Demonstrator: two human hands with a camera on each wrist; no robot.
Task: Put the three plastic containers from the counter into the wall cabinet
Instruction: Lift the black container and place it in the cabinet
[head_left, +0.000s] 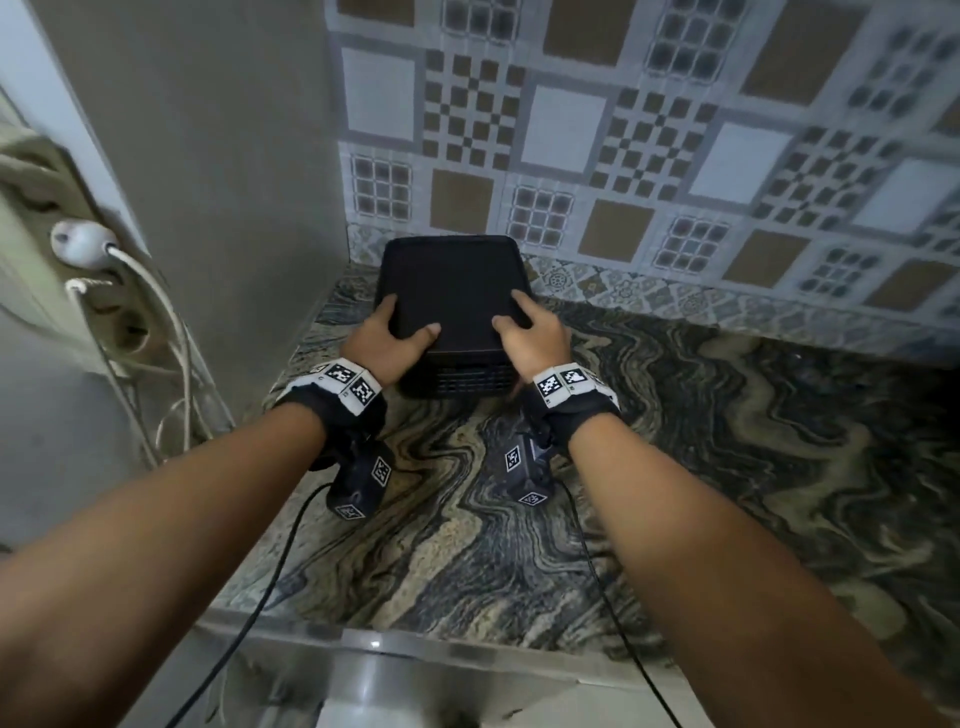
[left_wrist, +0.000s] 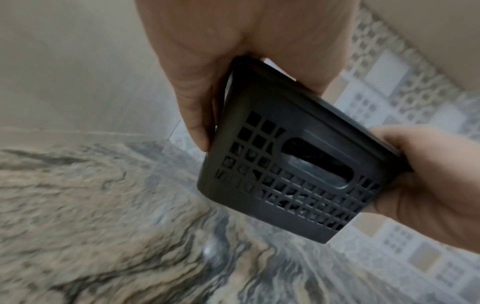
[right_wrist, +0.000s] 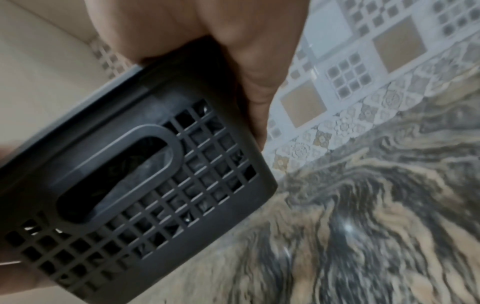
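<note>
One black plastic container (head_left: 452, 291) with a flat lid and lattice sides is in the back left corner of the marble counter (head_left: 701, 467). My left hand (head_left: 402, 327) grips its left near edge, thumb on the lid. My right hand (head_left: 519, 325) grips the right near edge the same way. In the left wrist view the container (left_wrist: 298, 164) appears raised slightly off the counter, with my left thumb (left_wrist: 200, 127) along its side and my right hand (left_wrist: 428, 174) opposite. The right wrist view shows its handle slot (right_wrist: 116, 176). No other containers and no wall cabinet are in view.
A beige side panel (head_left: 234, 156) stands just left of the container, and the patterned tile backsplash (head_left: 675, 156) is right behind it. A power strip with white plugs and cables (head_left: 88, 244) hangs at far left. A metal edge (head_left: 389, 649) runs along the counter's front.
</note>
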